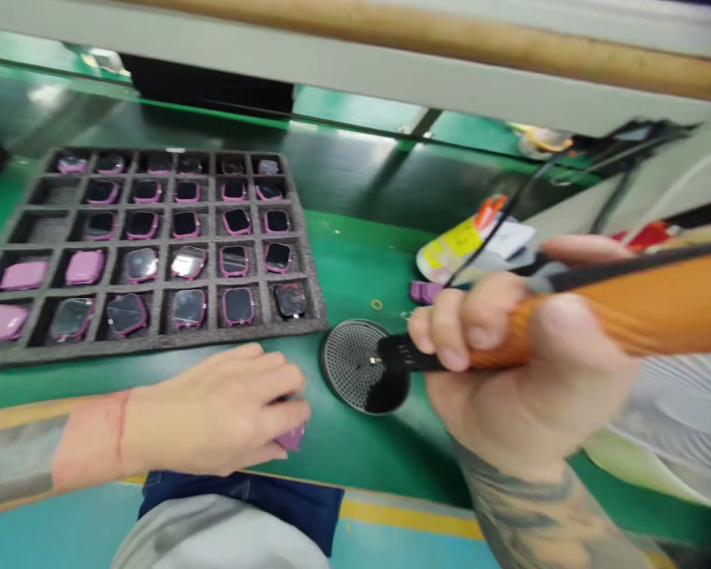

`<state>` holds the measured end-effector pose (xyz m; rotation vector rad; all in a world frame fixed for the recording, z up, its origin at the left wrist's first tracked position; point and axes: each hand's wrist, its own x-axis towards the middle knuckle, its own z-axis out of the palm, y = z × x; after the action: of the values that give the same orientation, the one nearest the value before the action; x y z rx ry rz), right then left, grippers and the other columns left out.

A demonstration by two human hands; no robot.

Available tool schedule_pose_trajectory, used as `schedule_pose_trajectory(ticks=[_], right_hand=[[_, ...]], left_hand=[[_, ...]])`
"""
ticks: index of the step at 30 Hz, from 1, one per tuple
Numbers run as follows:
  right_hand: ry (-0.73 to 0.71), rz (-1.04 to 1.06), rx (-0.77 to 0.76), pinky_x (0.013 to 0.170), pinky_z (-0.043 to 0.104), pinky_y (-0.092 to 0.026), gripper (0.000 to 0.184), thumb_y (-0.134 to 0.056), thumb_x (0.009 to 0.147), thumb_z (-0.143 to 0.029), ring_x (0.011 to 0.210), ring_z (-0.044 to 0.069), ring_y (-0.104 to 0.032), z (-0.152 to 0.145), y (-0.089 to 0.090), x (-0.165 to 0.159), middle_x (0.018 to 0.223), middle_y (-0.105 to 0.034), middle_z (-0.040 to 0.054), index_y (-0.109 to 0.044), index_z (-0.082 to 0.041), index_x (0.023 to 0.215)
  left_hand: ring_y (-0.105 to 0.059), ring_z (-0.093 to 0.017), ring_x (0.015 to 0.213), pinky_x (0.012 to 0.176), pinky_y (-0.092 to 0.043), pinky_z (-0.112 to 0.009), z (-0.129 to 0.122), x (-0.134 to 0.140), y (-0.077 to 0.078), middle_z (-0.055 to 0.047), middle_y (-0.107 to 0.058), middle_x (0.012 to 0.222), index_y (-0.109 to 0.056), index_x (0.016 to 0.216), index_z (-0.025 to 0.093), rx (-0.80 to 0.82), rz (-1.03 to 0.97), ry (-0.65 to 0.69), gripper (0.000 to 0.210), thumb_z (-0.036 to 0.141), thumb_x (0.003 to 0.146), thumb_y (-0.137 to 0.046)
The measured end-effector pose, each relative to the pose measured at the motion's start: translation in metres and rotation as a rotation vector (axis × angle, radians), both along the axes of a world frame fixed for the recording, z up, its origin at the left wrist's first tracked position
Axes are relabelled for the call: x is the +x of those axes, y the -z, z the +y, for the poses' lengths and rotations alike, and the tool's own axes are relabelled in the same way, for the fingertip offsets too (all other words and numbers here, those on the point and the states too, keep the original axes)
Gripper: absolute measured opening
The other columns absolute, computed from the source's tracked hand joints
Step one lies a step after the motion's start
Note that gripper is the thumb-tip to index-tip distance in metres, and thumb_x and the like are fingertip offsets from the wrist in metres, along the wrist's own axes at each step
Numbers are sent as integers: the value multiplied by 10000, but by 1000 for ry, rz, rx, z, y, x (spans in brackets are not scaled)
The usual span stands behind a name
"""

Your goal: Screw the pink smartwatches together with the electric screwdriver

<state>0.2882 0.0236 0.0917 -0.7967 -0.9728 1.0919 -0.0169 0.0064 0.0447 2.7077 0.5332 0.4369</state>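
Observation:
My left hand (219, 411) is closed around a small purple watch case (291, 437) low over the green bench, near its front edge. The fingers hide most of the case. My right hand (521, 356) grips an orange electric screwdriver (657, 304) with a black nose. Its small metal tip lies over a round black plate (355, 356) covered in tiny holes; whether tip and plate touch, I cannot tell. Left of the plate is a grey foam tray (154, 341) with several purple-framed smartwatches (238, 306) in its compartments, most with dark screens up.
A white bottle with a yellow label (447, 251) lies behind my right hand, beside a purple piece (425, 292). A small yellow ring (377, 304) sits on the bench. A black cable (503, 217) runs down there. A grey shelf beam (355, 67) spans the back.

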Motion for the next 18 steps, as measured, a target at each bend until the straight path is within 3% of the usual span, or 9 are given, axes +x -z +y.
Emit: schedule_pose_trajectory(ticks=[3,7,9,11,14,16,18], right_hand=[[21,10,4,534,351,-560,381,-1153,999,-497,468,144,-488,-3,11,-8,706,-667,-139,-888,-429,1265],[19,17,21,546,351,-568,273,-1093,1068,-485,456,132,-487,-13,23,-7,717,-674,-134,-877,-428,1224],[1,1,11,549,352,-563,248,-1096,1066,-456,452,125,-488,-19,24,-4,709,-679,-128,-876,-414,1172],[-17,-25,-12,552,355,-552,233,-1090,1072,-430,451,127,-498,-23,23,-2,712,-692,-122,-879,-410,1170],[-17,-55,-36,559,363,-543,223,-1056,1099,-443,448,134,-494,-26,20,0,728,-685,-122,-887,-431,1243],[-12,-48,-42,568,353,-550,237,-1053,1100,-448,453,124,-487,-27,19,1,731,-668,-128,-892,-440,1274],[-16,-6,-61,583,334,-570,247,-1064,1084,-436,468,106,-485,-24,19,2,736,-661,-129,-904,-432,1272]], left_hand=[[-733,-265,985,833,-566,-443,-4,32,23,-84,-821,1156,-824,1241,203,-82,13,127,95,232,1167,-877],[-774,-348,1313,1128,-666,-477,-3,32,34,-165,-854,1490,-822,1511,187,-175,-58,126,441,174,1071,-843],[-766,-389,1396,1180,-681,-528,-7,28,35,-199,-838,1555,-799,1569,171,-182,-106,66,472,266,1109,-849],[-776,-417,1357,1105,-699,-567,-11,28,35,-221,-843,1506,-781,1595,152,-139,-98,-26,506,444,1189,-860],[-790,-419,1253,982,-701,-567,-13,36,37,-203,-849,1403,-713,1749,142,-135,-48,-68,815,719,1201,-887],[-794,-399,1216,985,-708,-566,-10,44,38,-173,-842,1379,-711,1769,165,-225,-34,-55,890,802,1176,-898],[-797,-394,1244,1025,-721,-573,-6,52,39,-168,-837,1409,-759,1674,179,-297,-30,-74,808,800,1177,-903]])
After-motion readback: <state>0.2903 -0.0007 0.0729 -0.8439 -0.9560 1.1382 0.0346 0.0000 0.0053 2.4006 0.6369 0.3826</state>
